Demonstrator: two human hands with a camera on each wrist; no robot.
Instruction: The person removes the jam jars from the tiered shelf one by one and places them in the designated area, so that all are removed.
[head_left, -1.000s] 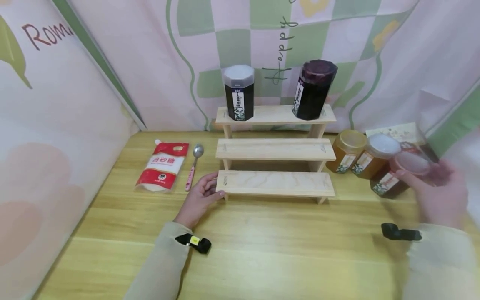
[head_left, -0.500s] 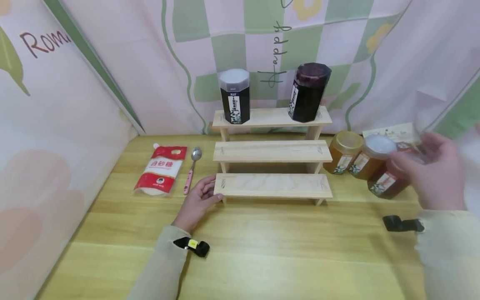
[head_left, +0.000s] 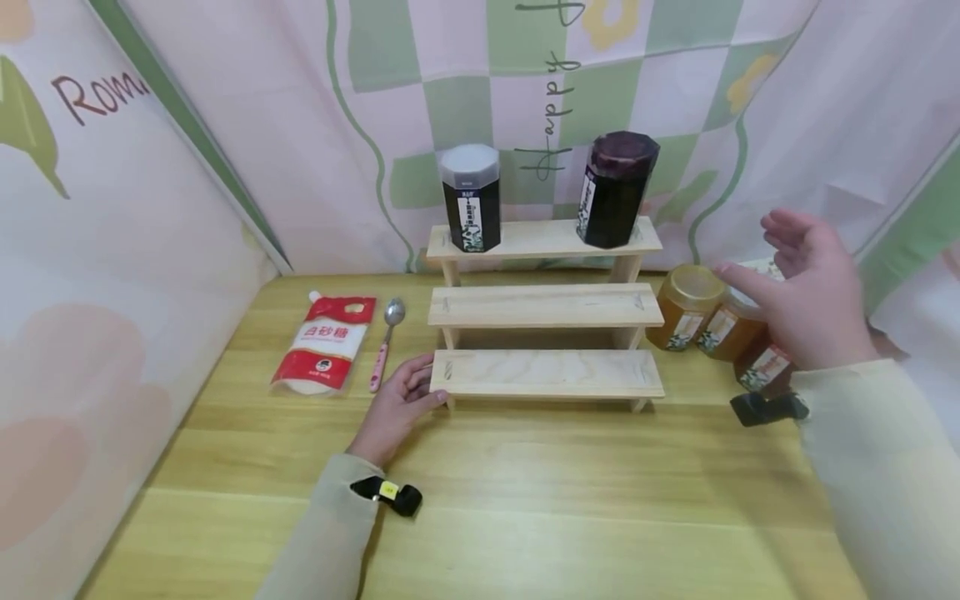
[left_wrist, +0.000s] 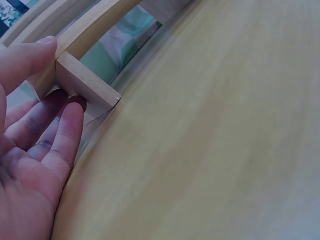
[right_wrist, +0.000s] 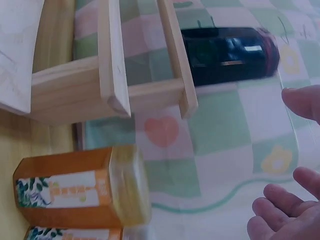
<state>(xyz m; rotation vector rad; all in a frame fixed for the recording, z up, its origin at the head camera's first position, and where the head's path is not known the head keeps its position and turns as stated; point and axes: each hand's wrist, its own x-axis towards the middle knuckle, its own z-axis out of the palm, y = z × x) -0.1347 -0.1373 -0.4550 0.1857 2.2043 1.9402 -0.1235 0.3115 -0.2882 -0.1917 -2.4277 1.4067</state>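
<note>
Curtain [head_left: 457, 108], behind and left of table [head_left: 525, 500]: "Happy" runs sideways up the checked part; "Rom" legible at left, remainder cut off. Right wrist view adds a pink heart print. Three-tier wooden rack [head_left: 546, 306] at middle of table's back edge.

Right hand [head_left: 813, 292] raised near table's back right corner, holding nothing, fingers spread, thumb apart; it partly blocks the head view of the jars there. Left hand [head_left: 397, 412] pinches left end of rack's lowest tier; left wrist view shows thumb on the board edge, fingers curled underneath by the leg.

Red-and-white bag [head_left: 326, 342] lies toward table's back left corner, printed 白砂糖. On top tier: white-lidded dark jar [head_left: 471, 208] near left end, purple-lidded dark jar [head_left: 618, 196] near right end, both with white labels. Right of rack: yellow-lidded amber jar [head_left: 692, 300], second amber jar [head_left: 727, 329], red-brown jar [head_left: 763, 362]. Jar labels appear to carry leaf prints; lettering too small to read surely. Spoon [head_left: 386, 342], pink handle, between bag and rack.
</note>
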